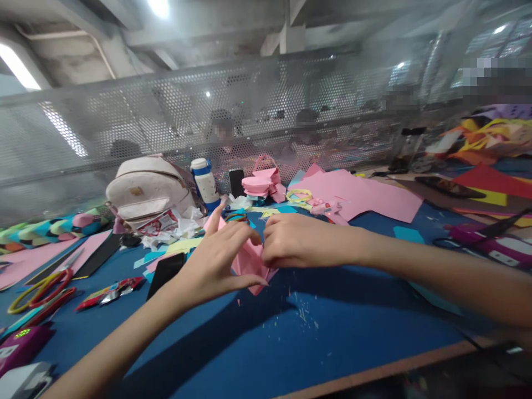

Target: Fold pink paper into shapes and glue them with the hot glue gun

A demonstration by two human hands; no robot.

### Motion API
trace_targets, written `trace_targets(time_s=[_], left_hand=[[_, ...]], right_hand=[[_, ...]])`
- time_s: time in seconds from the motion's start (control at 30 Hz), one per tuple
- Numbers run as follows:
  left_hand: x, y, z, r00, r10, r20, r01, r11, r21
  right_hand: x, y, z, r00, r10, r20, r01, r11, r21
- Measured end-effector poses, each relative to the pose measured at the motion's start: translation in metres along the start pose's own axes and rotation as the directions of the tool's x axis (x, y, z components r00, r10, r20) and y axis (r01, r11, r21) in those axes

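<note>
The folded pink paper (250, 261) is held nearer than the bottle (206, 185) and to its right, seemingly raised off the table (353, 338) so that it can be reached from both sides. It is cradled by the left hand (218, 255), thumb and fingers loosely spread around it, probably for steadiness. The right hand (291, 239) is curled nearly closed at its edge; a pinch is suggested, though the fingertips are hidden. Scissors (35, 293) are laid nearer and left of the bottle, perhaps for easy reach.
</note>
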State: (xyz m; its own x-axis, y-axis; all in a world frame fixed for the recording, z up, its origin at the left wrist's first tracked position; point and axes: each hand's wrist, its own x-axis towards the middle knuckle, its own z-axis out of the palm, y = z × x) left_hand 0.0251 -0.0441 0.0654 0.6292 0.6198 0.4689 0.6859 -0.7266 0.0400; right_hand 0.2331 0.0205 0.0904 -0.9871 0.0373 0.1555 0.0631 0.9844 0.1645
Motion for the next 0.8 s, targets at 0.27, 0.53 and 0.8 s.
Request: trace_targets(time_s=[0.27, 0.53, 0.8], left_hand=[[0.016, -0.013, -0.009, 0.935, -0.076, 0.347, 0.176, 0.948, -0.266], [0.009, -0.011, -0.007, 0.916, -0.149, 0.373, 0.305, 0.861, -0.406], [0.007, -0.013, -0.005, 0.917, -0.167, 0.363, 0.328, 0.833, -0.446]], right_hand=[[0.014, 0.007, 0.0, 0.998, -0.056, -0.039, 0.053, 0.996, -0.067], [0.016, 0.006, 0.001, 0.999, -0.034, -0.024, 0.032, 0.997, -0.073], [0.017, 0.007, 0.001, 0.999, -0.039, -0.036, 0.038, 0.999, -0.022]])
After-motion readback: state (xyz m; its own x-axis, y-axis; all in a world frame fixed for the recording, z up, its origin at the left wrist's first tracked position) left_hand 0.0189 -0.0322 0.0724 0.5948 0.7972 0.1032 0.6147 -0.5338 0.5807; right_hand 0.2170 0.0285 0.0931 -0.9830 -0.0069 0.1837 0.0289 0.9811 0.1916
